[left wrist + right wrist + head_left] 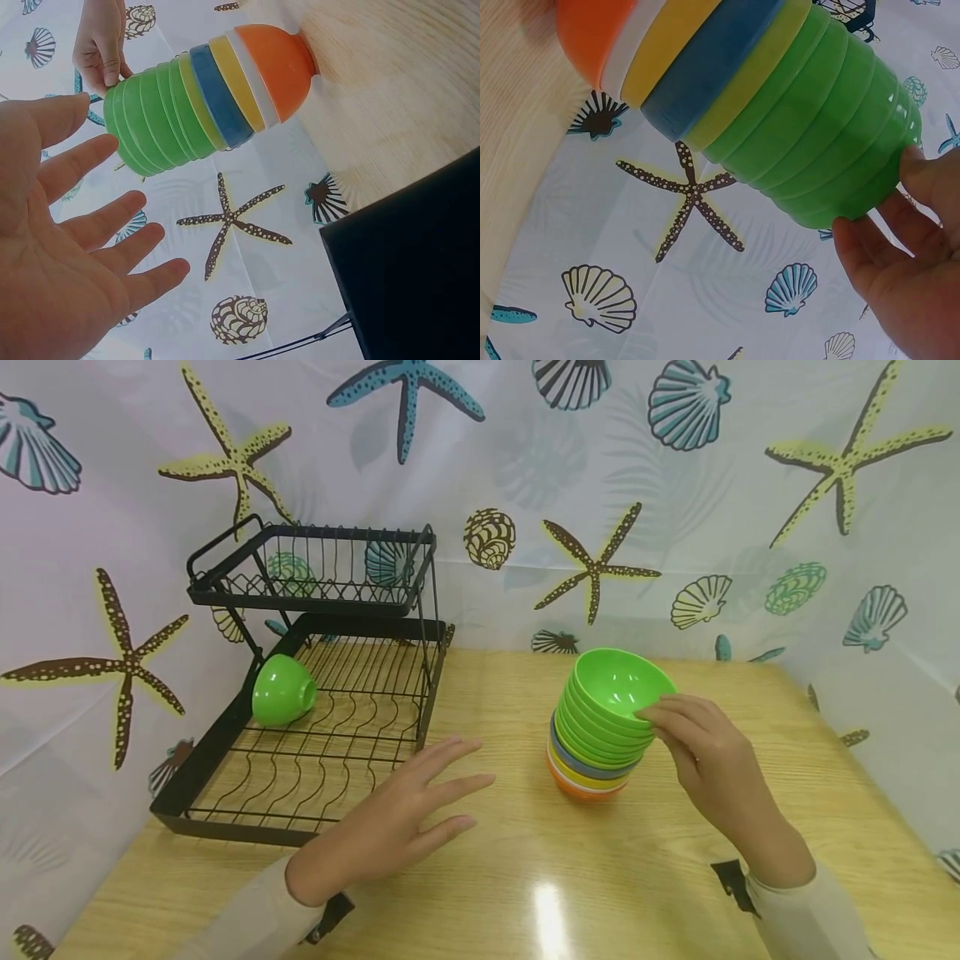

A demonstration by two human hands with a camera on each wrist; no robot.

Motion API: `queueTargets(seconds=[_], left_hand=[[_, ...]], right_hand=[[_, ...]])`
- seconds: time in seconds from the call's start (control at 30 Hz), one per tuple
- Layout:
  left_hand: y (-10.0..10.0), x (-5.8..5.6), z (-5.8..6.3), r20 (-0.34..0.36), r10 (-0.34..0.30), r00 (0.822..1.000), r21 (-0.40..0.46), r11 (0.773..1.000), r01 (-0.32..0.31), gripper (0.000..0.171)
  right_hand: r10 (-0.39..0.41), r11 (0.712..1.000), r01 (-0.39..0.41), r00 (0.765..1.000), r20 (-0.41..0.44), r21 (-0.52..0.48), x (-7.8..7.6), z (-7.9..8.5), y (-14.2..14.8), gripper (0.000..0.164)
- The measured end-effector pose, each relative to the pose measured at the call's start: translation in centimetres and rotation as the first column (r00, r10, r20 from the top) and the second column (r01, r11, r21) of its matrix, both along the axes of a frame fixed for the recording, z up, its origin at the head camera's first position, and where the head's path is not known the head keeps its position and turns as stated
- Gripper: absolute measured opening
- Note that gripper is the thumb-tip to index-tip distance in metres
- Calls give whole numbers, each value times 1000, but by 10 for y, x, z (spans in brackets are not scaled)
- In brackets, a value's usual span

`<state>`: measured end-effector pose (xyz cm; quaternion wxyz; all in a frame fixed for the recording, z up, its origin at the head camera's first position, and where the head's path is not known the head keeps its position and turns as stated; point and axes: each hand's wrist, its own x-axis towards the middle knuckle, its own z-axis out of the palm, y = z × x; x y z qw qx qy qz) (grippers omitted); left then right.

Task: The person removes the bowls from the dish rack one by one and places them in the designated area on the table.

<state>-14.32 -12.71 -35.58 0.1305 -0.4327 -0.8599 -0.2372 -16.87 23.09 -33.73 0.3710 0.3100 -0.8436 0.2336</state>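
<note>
A tall stack of nested bowls [600,735] stands on the table, several green ones on top. Below them come yellowish, blue, yellow, white and orange bowls, the orange bowl [274,71] at the bottom. My right hand [708,760] pinches the rim of the topmost green bowl [618,681] at its right side; in the right wrist view the thumb and fingertips [847,229] meet that rim. To the left of the stack, my left hand [397,814] hovers with fingers spread, touching nothing. Another green bowl [281,691] lies tipped on its side in the dish rack's lower tier.
The black two-tier dish rack [232,837] stands on the left of the wooden table [495,893], close beside my left hand. Its raised upper tier [300,604] is at the back. A white curtain [450,485] with starfish and shells hangs behind and along both sides.
</note>
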Motion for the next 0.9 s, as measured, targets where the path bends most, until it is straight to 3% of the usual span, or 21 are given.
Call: queueTargets(seconds=[0.07,0.2,0.33,0.43,0.73,0.9], left_hand=[[1,0,0,-1,1,1000,-1,1000,-1,44],[3,1,1,6,-12,1000,9,1000,12,44],[5,3,3,25,-50,998,20,999,49,43],[7,4,5,28,-73,997,20,997,72,43],[11,5,8,42,-99,994,41,994,98,43],[13,4,10,48,-87,995,43,995,85,49]], right_hand=[[-2,1000,2,1000,5,0,1,-1,0,43],[-18,1000,18,1000,8,18,6,-2,-3,27],[-42,998,40,999,28,51,15,-3,-7,53],[-32,998,30,999,34,55,21,-4,-10,59],[30,999,-32,993,-117,-13,41,-13,-23,54],[78,997,-78,989,-125,0,49,-18,-28,50]])
